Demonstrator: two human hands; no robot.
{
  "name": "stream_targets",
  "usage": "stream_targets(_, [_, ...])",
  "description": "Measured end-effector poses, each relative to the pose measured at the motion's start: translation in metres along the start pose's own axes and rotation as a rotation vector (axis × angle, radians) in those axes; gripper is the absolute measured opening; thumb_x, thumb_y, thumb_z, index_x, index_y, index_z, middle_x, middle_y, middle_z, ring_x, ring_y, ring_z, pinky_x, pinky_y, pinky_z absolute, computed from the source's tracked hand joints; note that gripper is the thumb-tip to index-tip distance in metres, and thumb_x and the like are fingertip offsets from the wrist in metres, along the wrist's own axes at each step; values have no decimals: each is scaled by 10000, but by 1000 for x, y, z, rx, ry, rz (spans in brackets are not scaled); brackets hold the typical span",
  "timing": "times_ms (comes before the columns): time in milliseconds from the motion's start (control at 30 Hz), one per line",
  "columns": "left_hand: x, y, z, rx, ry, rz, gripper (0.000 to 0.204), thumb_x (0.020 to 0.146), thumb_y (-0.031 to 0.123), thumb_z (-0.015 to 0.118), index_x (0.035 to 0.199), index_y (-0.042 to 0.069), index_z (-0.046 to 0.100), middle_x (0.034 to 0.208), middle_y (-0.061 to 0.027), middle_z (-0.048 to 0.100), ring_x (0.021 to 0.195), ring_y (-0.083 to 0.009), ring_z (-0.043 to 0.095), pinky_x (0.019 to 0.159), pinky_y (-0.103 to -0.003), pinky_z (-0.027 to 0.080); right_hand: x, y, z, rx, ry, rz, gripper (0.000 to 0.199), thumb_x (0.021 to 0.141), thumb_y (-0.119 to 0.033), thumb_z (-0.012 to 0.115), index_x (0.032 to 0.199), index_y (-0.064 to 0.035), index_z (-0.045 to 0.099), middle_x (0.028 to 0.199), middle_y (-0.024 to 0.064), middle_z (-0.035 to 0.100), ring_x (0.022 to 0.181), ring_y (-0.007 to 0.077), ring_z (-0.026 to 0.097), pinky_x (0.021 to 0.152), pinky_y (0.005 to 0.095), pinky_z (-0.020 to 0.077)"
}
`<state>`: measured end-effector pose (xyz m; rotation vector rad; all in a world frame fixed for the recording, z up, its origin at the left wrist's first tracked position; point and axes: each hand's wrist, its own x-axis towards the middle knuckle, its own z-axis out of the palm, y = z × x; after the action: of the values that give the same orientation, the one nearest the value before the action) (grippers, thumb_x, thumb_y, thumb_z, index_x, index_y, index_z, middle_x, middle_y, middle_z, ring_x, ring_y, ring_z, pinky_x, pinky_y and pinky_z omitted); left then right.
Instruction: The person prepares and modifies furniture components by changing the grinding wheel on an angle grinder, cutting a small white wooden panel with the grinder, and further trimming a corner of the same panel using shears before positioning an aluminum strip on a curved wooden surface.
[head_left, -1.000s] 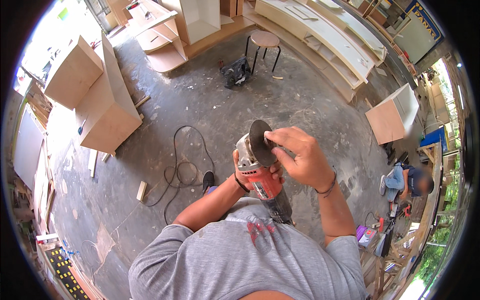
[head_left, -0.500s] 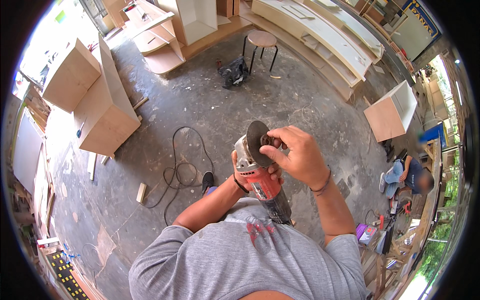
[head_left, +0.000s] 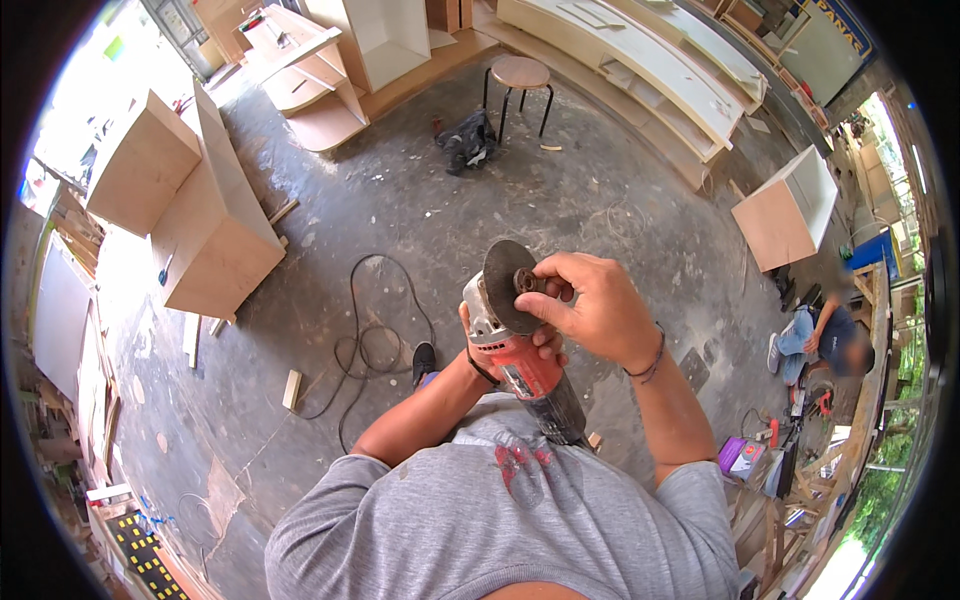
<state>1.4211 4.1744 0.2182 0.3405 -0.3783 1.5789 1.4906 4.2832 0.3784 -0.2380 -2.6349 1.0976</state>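
An angle grinder (head_left: pixel 526 368), red with a silver head and black rear end, is held upright before my chest. My left hand (head_left: pixel 481 360) wraps round it just below the head, its fingertips showing on the right side. A thin dark cutting disc (head_left: pixel 505 305) sits on the head, facing right. At the disc's centre, the thumb and bent fingers of my right hand (head_left: pixel 604 312) pinch a small dark round nut (head_left: pixel 525 281). The nut lies against the disc or very near it; its thread is hidden.
A black cable (head_left: pixel 362 330) loops over the concrete floor by my shoe (head_left: pixel 424 362). Ahead stand a round stool (head_left: pixel 520 72) and a dark bundle (head_left: pixel 466 142). Wooden cabinets (head_left: pixel 225 250) are at left, a box unit (head_left: pixel 785 215) at right. Another person (head_left: pixel 825 335) sits at far right.
The disc and nut have shifted slightly left with my right hand, which keeps its pinch. My left hand still grips the grinder. The whole view has turned a little.
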Motion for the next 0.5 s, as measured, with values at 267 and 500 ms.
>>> stream_targets(267, [3,5,0,8,-14,0,881,587,741,626,1252,193,444,852,-78,545,839,-271,572,906,-524,432,1,0,5,-100,106,-49,372,748,-364,733,857,-23,632,731,95,609,654,233,599,602,318,482])
stream_targets(500, [15,6,12,244,18,19,854,575,777,595,1195,196,507,752,-47,562,729,-267,606,801,-499,475,-4,5,-1,57,156,-248,402,785,-200,683,1134,-31,575,918,116,643,819,275,599,732,350,491])
